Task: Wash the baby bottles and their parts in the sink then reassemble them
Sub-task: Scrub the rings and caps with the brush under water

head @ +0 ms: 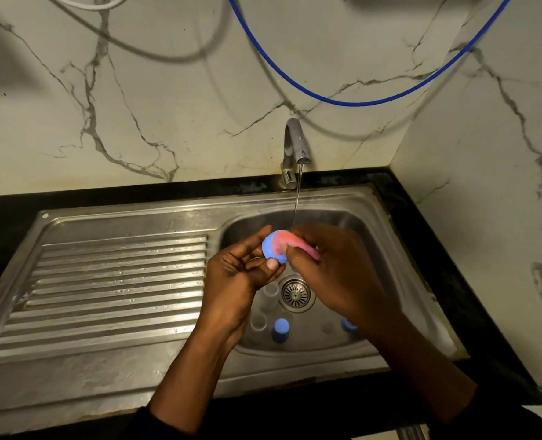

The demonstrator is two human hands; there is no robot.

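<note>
Blue bottle part [271,249] pinched in left hand [234,281] fingers, right hand [336,271] fingers gripping pink scrubber [296,243]; washing midway, parts [280,330] in sink [371,223] wait, reassembly not begun.

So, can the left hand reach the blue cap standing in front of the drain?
Probably yes: the cap stands uncovered just below the left hand, though its fingers already hold another blue part.

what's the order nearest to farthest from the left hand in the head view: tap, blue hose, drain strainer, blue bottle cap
1. blue bottle cap: pinched by fingers of the left hand, above the basin.
2. drain strainer: lower right, on the basin floor.
3. tap: behind, at the sink's back rim.
4. blue hose: farthest, up on the wall.
</note>
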